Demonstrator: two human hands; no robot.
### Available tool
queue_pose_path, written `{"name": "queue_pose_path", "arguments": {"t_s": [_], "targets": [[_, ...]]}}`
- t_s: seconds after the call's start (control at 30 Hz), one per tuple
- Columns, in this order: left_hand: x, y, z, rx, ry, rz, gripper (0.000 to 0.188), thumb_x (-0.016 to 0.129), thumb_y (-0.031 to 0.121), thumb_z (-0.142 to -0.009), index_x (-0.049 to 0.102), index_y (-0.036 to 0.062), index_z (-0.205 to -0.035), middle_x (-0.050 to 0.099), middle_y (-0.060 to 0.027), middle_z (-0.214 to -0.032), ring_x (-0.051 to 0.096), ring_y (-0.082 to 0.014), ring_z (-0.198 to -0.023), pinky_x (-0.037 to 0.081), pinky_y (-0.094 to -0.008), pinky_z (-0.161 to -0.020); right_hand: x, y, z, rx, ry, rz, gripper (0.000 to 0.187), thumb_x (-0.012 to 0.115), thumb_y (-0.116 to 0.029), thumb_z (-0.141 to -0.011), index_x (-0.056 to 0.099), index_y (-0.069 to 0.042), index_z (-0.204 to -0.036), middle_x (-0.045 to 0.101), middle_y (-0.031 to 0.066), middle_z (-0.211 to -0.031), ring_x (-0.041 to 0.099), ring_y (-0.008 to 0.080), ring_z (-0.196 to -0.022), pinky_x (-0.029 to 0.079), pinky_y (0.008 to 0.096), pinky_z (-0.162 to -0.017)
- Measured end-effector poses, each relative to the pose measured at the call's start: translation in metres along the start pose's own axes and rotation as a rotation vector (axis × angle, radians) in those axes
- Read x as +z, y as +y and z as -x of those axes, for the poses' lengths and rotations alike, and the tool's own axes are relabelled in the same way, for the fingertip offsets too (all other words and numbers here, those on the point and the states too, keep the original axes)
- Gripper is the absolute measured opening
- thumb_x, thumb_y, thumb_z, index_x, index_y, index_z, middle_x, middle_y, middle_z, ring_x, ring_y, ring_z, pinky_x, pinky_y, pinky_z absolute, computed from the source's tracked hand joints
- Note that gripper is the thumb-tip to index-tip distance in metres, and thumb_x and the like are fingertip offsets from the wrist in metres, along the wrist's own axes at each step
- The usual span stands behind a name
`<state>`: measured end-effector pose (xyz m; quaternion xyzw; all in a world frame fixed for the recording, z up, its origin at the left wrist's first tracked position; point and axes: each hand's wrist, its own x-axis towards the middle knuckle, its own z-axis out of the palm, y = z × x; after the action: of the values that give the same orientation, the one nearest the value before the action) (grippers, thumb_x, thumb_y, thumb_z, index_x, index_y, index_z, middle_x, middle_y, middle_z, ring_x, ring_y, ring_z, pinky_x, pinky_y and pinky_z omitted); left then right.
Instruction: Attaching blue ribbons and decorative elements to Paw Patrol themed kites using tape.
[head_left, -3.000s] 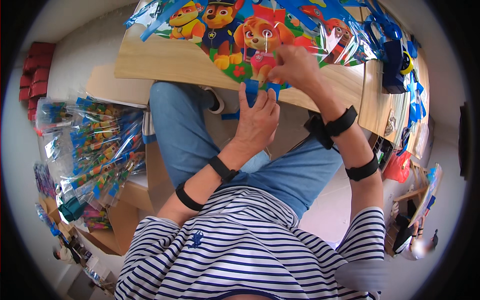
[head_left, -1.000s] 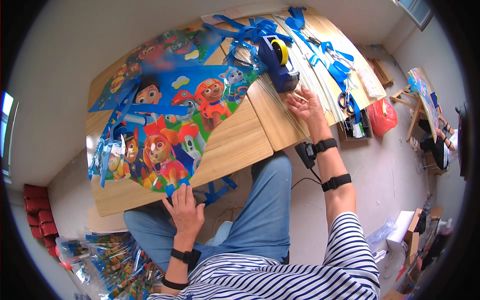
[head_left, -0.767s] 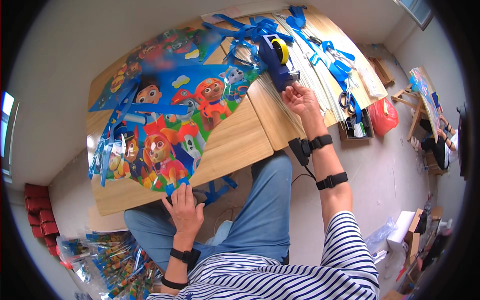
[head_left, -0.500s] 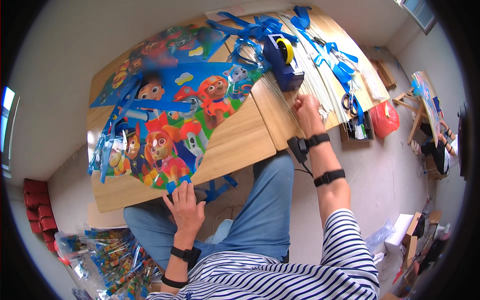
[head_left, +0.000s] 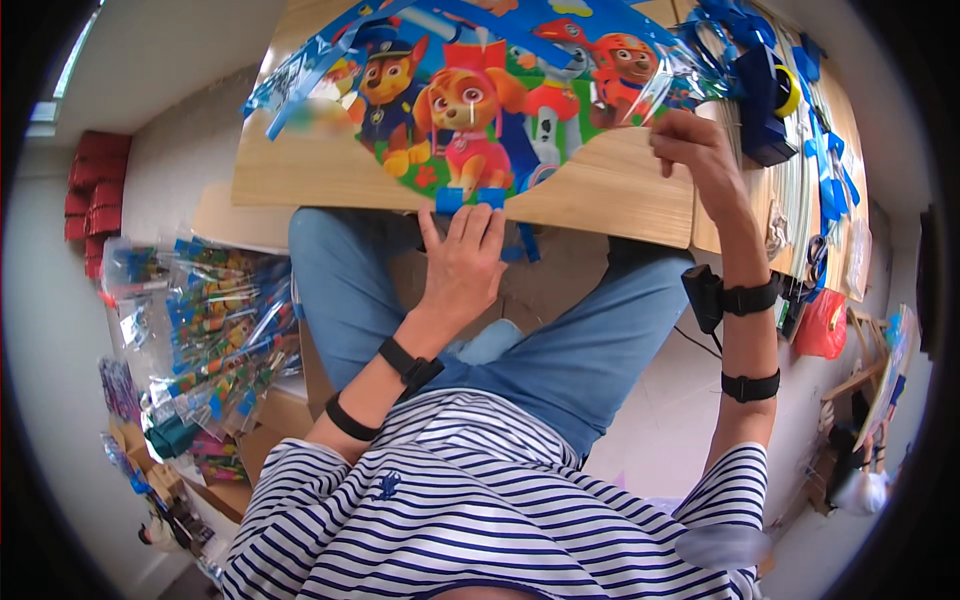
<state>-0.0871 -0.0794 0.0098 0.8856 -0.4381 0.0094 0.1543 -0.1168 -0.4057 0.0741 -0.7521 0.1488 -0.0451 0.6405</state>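
A plastic kite sheet printed with cartoon dogs lies on the wooden table, its rounded lower tip at the near edge. My left hand reaches up to that tip, its fingers outstretched against two blue tape tabs; its thumb is out of sight. At the sheet's right edge hovers my right hand, thumb and forefinger pinched together. Whatever lies in that pinch is too thin to make out. Long blue strips lie across the sheet's upper left.
Right of my right hand stand a dark blue tape dispenser with a yellow roll, pale thin rods and blue strips. Plastic-bagged printed goods are heaped at lower left, below red packages. A red bag hangs right; a person works beyond.
My view has tilted down and shifted left. My right hand has come away from the thin rods to the kite sheet's right edge. My left hand stays at the blue tabs.
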Motion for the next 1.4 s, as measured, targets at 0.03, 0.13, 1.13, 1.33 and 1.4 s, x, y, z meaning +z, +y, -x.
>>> {"name": "queue_pose_path", "arguments": {"t_s": [0.03, 0.13, 1.13, 1.33, 1.4], "targets": [[0.001, 0.0, 0.001, -0.014, -0.004, 0.007, 0.065, 0.078, 0.02, -0.07, 0.054, 0.0014, -0.128, 0.049, -0.0116, -0.126, 0.048, -0.0285, -0.121, 0.017, -0.0676, -0.109, 0.016, -0.006, -0.005, 0.03, -0.096, 0.089, 0.006, 0.061, -0.004, -0.084, 0.063, 0.002, -0.084, 0.057, 0.003, -0.074, 0.054, 0.0103, -0.062, 0.044, 0.0248, -0.058], [0.002, -0.001, 0.002, 0.0, 0.019, 0.031, 0.061, 0.078, 0.021, -0.07, 0.057, 0.0025, -0.124, 0.049, -0.0117, -0.126, 0.048, -0.0283, -0.121, 0.015, -0.0696, -0.109, 0.066, -0.021, -0.022, 0.023, -0.285, 0.202, 0.007, 0.061, -0.005, -0.083, 0.06, 0.001, -0.079, 0.055, 0.0031, -0.07, 0.054, 0.0101, -0.059, 0.044, 0.0254, -0.056], [-0.009, -0.013, 0.005, 0.022, 0.079, 0.294, 0.032, 0.077, 0.019, -0.065, 0.06, 0.0055, -0.088, 0.049, -0.0116, -0.134, 0.047, -0.0308, -0.122, 0.016, -0.0711, -0.106, 0.166, -0.008, -0.066, -0.206, -0.715, 1.093, 0.018, 0.061, -0.014, -0.08, 0.076, -0.014, -0.091, 0.068, 0.0115, -0.083, 0.064, 0.0312, -0.086, 0.049, 0.0436, -0.071], [-0.004, -0.014, 0.001, 0.023, 0.077, 0.306, 0.031, 0.078, 0.018, -0.064, 0.06, 0.0053, -0.086, 0.048, -0.0117, -0.133, 0.047, -0.032, -0.121, 0.016, -0.0715, -0.106, 0.167, -0.008, -0.066, -0.188, -0.733, 1.108, 0.018, 0.06, -0.012, -0.078, 0.075, -0.014, -0.089, 0.068, 0.0113, -0.084, 0.063, 0.0309, -0.088, 0.049, 0.0431, -0.072], [-0.003, -0.014, 0.0, 0.024, 0.079, 0.308, 0.031, 0.078, 0.018, -0.064, 0.06, 0.0053, -0.086, 0.048, -0.0116, -0.133, 0.047, -0.032, -0.121, 0.016, -0.0716, -0.106, 0.168, -0.008, -0.066, -0.182, -0.735, 1.121, 0.019, 0.06, -0.012, -0.078, 0.075, -0.014, -0.089, 0.068, 0.0105, -0.085, 0.063, 0.0305, -0.089, 0.049, 0.0429, -0.073]]}}
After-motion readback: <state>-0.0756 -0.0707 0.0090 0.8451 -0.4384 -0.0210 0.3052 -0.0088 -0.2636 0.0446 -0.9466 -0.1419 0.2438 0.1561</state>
